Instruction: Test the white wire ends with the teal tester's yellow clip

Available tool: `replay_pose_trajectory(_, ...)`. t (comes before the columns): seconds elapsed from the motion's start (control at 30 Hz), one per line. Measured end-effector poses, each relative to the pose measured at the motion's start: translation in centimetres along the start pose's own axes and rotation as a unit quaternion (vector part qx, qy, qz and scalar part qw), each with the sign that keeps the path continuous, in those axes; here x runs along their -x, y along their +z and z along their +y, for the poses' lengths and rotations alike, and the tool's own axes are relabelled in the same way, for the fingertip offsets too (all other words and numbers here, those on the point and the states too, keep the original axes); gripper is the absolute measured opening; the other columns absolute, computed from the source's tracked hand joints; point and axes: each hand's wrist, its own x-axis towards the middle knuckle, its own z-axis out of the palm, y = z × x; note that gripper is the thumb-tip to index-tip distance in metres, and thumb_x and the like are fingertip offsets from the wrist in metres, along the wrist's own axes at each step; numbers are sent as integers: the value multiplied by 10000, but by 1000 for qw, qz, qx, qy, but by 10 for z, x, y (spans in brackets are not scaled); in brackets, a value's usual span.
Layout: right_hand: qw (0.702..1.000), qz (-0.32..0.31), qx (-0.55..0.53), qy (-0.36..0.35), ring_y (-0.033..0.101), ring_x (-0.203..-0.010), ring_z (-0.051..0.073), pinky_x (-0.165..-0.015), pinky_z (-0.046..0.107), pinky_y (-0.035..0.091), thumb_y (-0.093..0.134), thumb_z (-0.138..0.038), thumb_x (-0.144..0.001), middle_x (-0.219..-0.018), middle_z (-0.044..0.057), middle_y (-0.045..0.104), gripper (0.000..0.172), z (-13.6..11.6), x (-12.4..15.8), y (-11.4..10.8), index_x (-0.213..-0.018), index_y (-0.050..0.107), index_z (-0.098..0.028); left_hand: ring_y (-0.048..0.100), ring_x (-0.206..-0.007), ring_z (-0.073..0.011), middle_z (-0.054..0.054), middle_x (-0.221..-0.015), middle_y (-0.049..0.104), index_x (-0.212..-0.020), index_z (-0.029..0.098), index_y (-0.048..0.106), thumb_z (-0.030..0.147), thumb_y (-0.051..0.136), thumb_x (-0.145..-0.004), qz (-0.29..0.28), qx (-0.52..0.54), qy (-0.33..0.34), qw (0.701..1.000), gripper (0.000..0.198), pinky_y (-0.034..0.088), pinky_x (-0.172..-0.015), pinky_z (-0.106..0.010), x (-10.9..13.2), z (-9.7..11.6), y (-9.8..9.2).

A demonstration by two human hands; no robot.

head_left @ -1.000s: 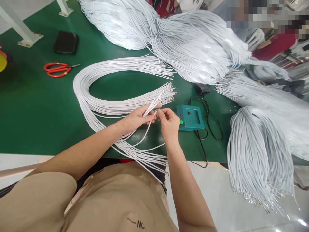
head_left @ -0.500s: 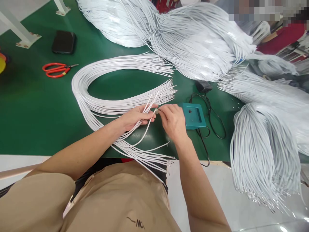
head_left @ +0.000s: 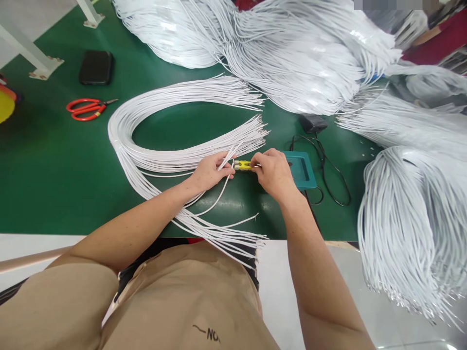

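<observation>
My left hand (head_left: 211, 172) is closed on a few white cables (head_left: 226, 159), whose ends poke up past the fingertips. Close to those fingertips is a small yellow piece with a metallic end (head_left: 243, 165); its kind is unclear. My right hand (head_left: 272, 171) pinches at the right end of it, with the fingertips partly hiding the grip. Under my left forearm lies a loose fan of white cables (head_left: 222, 233), reaching the table's front edge. A curved bundle of white cables (head_left: 122, 121) rests just behind my left hand.
A teal tray-like device (head_left: 310, 181) with black cords (head_left: 341, 177) sits beside my right hand. Red-handled snips (head_left: 85, 109) and a black box (head_left: 95, 67) lie at left. Large white cable heaps (head_left: 292, 58) fill the back; another bundle (head_left: 397, 218) hangs over the right edge. A person's red sleeve (head_left: 441, 41) shows behind.
My right hand has moved right, away from my left fingertips, and the yellow piece now shows between the hands. My left hand still holds the cables.
</observation>
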Motion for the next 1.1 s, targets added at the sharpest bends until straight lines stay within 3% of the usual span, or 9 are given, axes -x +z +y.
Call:
replay_pose_trajectory(0.27, 1000, -14, 13, 22, 560, -929, 268, -895, 406, 431, 510, -166, -879, -854, 114, 637, 190, -2, 0, -5, -919, 696, -181, 721, -752, -177, -10, -820, 729, -1193, 194, 646, 240, 663, -748, 15, -54, 4, 998, 447, 544, -717, -282, -2, -4, 3)
replay_pose_trajectory(0.37, 997, 47, 29, 46, 537, -1147, 301, -1103, 537, 296, 512, -217, -910, -1085, 141, 682, 226, 2, 7, -4, -1062, 670, -166, 726, -771, -187, -23, -836, 736, -1180, 182, 651, 253, 677, -741, 12, -41, -2, 999, 445, 533, -667, -261, -2, -3, 3)
replay_pose_trajectory(0.43, 988, 100, 57, 107, 455, -1301, 338, -1144, 635, 171, 459, -238, -945, -1282, 176, 630, 321, 7, 11, 1, -1205, 618, -139, 730, -786, -197, -33, -851, 738, -1174, 182, 647, 264, 686, -734, 8, -38, -10, 999, 449, 504, -590, -229, -1, -2, 1)
replay_pose_trajectory(0.53, 976, 116, 70, 172, 391, -1381, 365, -1128, 673, 178, 392, -270, -979, -1434, 203, 527, 425, 15, 15, 11, -1347, 540, -117, 730, -800, -210, -43, -857, 735, -1179, 183, 631, 286, 696, -727, -4, -35, -23, 999, 469, 443, -487, -193, -1, 0, -1)
replay_pose_trajectory(0.7, 975, 136, 51, 167, 426, -1361, 351, -1134, 623, 214, 418, -256, -969, -1424, 208, 538, 416, 10, 15, 11, -1332, 558, -110, 721, -778, -196, -39, -837, 717, -1203, 179, 603, 288, 725, -707, -4, 6, -31, 1000, 522, 410, -470, -174, 2, -1, -8)
replay_pose_trajectory(0.8, 985, 149, 0, 92, 539, -1213, 298, -1066, 484, 352, 440, -269, -971, -1300, 178, 633, 351, -21, 20, 3, -1238, 615, -122, 694, -749, -168, -20, -812, 693, -1262, 185, 577, 303, 744, -701, -1, 39, -18, 999, 597, 396, -483, -174, 4, -2, -12)
replay_pose_trajectory(0.87, 993, 103, -55, -35, 602, -1044, 240, -943, 374, 433, 419, -281, -989, -1110, 118, 714, 298, -51, 26, 1, -1105, 664, -157, 652, -702, -138, -12, -799, 675, -1196, 166, 615, 330, 760, -694, -9, 64, -6, 998, 548, 402, -507, -184, 6, -2, -15)
replay_pose_trajectory(0.97, 982, 15, -36, -186, 617, -930, 246, -906, 383, 431, 423, -282, -989, -911, 100, 724, 301, -94, 39, 8, -896, 682, -160, 583, -650, -103, -11, -785, 658, -1014, 140, 661, 387, 769, -706, -37, 92, -8, 995, 409, 408, -536, -196, 9, 0, -17)
replay_pose_trajectory(1.1, 983, -95, 17, -158, 640, -825, 251, -790, 378, 438, 474, -108, -906, -808, 116, 705, 204, -130, 59, 16, -848, 668, -136, 603, -799, -130, -53, -904, 669, -954, 147, 679, 477, 724, -766, -46, 114, -25, 992, 382, 424, -571, -189, 15, 7, -18)
